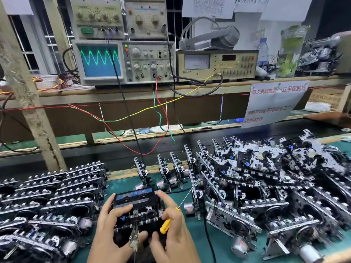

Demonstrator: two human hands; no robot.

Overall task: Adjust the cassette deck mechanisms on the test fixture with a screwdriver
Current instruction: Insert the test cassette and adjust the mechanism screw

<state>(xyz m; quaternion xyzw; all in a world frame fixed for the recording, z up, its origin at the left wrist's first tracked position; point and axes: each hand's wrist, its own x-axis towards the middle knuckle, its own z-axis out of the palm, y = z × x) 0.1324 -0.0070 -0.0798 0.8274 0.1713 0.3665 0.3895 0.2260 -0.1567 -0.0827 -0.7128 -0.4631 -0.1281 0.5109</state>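
- A cassette deck mechanism [137, 211] sat low in the middle of the view on the green bench mat [224, 242], with a blue-labelled cassette [133, 196] loaded in its far side.
- The left hand [112, 223] gripped the mechanism's left edge, fingers curled over its top and thumb beneath its near side.
- The right hand [171, 224] held the right edge, forefinger stretched onto the cassette's corner, while its curled fingers pinched a yellow-handled screwdriver [171, 215] whose thin shaft pointed up and right, away from the mechanism.
- A metal clip [134, 238] hung at the near edge between the thumbs.
- Stacked mechanisms [51, 202] lay to the left; a jumbled pile [266, 177] lay to the right.
- Behind, an oscilloscope [123, 61] showed a green wave.
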